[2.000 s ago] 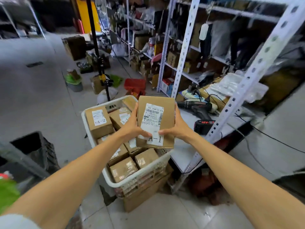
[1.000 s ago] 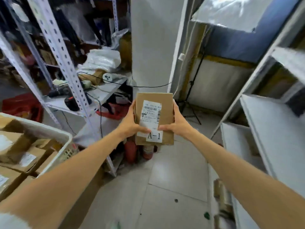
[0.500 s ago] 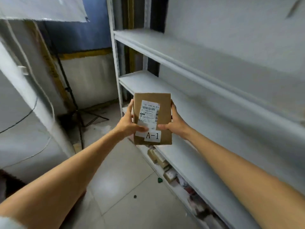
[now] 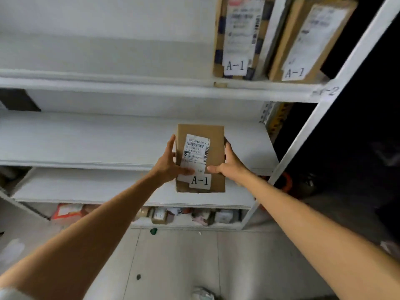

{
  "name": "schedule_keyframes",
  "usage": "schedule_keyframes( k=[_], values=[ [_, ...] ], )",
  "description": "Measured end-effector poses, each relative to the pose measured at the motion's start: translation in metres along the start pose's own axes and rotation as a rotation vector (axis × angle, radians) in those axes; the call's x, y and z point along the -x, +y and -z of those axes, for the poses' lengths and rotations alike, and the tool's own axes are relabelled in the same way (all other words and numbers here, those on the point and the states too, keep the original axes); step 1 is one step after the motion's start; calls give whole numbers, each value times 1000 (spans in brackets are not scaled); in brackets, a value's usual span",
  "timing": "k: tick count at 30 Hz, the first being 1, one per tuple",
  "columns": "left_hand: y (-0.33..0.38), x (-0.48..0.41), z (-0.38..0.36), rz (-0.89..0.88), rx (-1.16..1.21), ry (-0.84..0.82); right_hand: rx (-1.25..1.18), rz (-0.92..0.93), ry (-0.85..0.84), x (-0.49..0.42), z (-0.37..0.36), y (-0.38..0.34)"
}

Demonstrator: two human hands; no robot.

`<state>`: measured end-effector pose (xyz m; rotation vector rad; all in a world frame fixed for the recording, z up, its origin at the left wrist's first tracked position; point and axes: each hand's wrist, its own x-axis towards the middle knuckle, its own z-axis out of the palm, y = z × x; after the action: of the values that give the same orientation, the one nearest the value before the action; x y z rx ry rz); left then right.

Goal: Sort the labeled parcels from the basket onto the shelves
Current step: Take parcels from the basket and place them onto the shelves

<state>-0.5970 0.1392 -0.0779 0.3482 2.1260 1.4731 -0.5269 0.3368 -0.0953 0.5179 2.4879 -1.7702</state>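
I hold a brown cardboard parcel (image 4: 213, 148) upright in front of the white shelf unit; its white label reads A-1. My left hand (image 4: 167, 164) grips its left edge with the thumb on the label. My right hand (image 4: 229, 164) grips its right edge. The parcel hangs in front of the middle shelf board (image 4: 108, 137). On the upper shelf (image 4: 129, 87), at the right, two more parcels marked A-1 (image 4: 237, 37) (image 4: 307, 40) stand upright side by side. The basket is out of view.
A white slotted upright (image 4: 320, 113) bounds the shelves on the right; a tag reading "-2" (image 4: 324, 92) sits on the upper shelf's edge there. A lower shelf (image 4: 86, 187) is below. Small packets (image 4: 160, 215) lie under it at floor level. Dark space lies right of the upright.
I have turned away from the basket, past the cluttered rack, to face the white shelves squarely. The parcel stays gripped in both hands, and the upper shelf's A-1 parcels have come into view.
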Motion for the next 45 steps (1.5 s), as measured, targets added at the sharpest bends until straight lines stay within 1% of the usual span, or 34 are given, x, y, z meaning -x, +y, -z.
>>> schedule_keyframes(
  k=[2,5,8,11,14,17,19,22,26,29,31,33,37,39,42,45],
  values=[
    [8,-15,-36,-4,-26,-85,-5,-63,94,14,30,18],
    [21,-32,-83,3,-39,-158,-6,-126,203,34,68,37],
    [31,-46,-114,-10,-35,-211,-41,-188,271,41,97,49],
    [39,-60,-131,-21,-24,-225,-25,-225,305,30,114,58],
    [40,-84,-141,-1,-26,-187,11,-232,305,7,124,63],
    [39,-112,-141,-2,-88,-166,-13,-197,301,-13,131,64],
    [51,-116,-137,6,-40,-178,-11,-183,305,-26,135,64],
    [56,-133,-137,10,20,-203,24,-154,376,-43,139,65],
    [55,-148,-155,-3,79,-184,72,-141,480,-59,150,72],
    [51,-157,-173,-118,-26,-146,69,-152,507,-70,156,78],
    [47,-165,-181,-193,-92,-91,72,-125,536,-76,156,84],
    [40,-175,-188,-235,-101,-59,57,-85,564,-81,151,94],
    [14,-186,-200,-255,-40,2,51,-41,589,-88,135,114],
    [-1,-187,-204,-290,-22,16,53,-55,589,-89,129,119],
    [-14,-190,-210,-383,-124,12,41,-92,583,-90,125,129],
    [-20,-191,-213,-424,-170,6,35,-122,594,-94,125,139]
  ],
)
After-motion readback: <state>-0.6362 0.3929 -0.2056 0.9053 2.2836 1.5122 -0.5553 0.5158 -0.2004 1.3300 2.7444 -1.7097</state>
